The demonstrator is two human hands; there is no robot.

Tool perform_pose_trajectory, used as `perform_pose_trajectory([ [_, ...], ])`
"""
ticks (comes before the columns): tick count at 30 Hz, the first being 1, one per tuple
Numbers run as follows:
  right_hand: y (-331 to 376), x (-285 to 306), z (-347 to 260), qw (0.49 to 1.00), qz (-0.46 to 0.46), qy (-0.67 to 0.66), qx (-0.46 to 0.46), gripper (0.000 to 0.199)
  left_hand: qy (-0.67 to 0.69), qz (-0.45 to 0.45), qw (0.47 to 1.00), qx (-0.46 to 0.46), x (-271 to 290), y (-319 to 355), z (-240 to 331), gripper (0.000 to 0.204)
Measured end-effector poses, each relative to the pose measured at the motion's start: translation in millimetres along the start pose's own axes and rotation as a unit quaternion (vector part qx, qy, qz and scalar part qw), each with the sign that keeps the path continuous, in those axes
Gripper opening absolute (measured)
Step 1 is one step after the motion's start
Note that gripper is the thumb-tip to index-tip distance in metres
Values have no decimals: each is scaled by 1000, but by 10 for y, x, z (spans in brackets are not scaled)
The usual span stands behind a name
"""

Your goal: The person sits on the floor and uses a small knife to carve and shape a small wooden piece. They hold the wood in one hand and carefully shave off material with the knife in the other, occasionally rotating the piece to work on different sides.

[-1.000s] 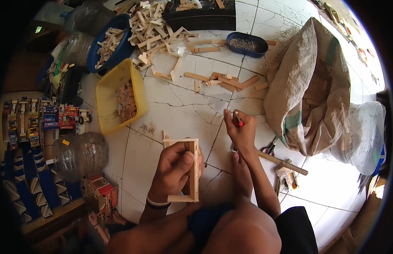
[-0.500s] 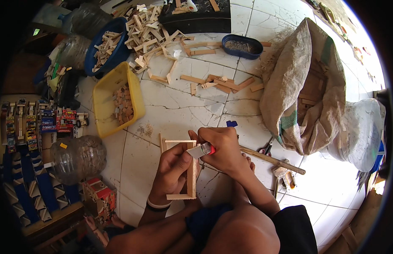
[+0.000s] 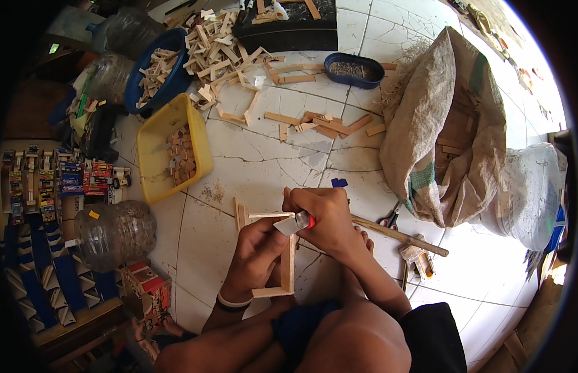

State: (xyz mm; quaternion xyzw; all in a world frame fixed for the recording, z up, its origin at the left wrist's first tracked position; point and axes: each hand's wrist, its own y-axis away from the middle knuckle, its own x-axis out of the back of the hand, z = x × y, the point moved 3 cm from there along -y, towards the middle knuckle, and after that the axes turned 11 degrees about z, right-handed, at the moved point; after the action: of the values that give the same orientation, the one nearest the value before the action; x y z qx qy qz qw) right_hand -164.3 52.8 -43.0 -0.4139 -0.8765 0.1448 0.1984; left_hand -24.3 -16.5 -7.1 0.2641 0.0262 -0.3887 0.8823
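My left hand (image 3: 251, 252) is closed round a small U-shaped wooden frame (image 3: 289, 270) made of thin strips, its long side upright in view and its two short sides pointing left. In my right hand (image 3: 327, 214) is a knife (image 3: 287, 229) with a broad, flat metal blade and a bit of red at the handle. The blade lies at the frame's far corner, close to my left thumb; whether it touches the wood I cannot tell. My right fingers hide most of the handle. Just beyond my left hand, another wooden piece (image 3: 240, 213) rests on the floor.
A yellow tub (image 3: 205, 137) of small wooden pieces and a blue basin (image 3: 132, 87) stand far left, beside heaped wood strips (image 3: 217, 53). Loose strips (image 3: 326, 123) lie ahead. At right are a woven sack (image 3: 419, 124), a wooden stick (image 3: 401, 235) and scissors (image 3: 388, 219).
The frame has turned and shifted slightly right in my left hand, showing more of its long side's face. The knife has moved slightly with it, staying near the far corner.
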Motion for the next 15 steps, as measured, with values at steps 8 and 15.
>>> perform_pose_trajectory([
  [8, 36, -132, 201, 998, 55, 11, -9, 25, 101, -35, 994, 21, -33, -8, -82, 24],
  [15, 2, -20, 731, 971, 119, 115, -170, 16, 116, -97, 985, -85, -118, 130, 224, 35],
])
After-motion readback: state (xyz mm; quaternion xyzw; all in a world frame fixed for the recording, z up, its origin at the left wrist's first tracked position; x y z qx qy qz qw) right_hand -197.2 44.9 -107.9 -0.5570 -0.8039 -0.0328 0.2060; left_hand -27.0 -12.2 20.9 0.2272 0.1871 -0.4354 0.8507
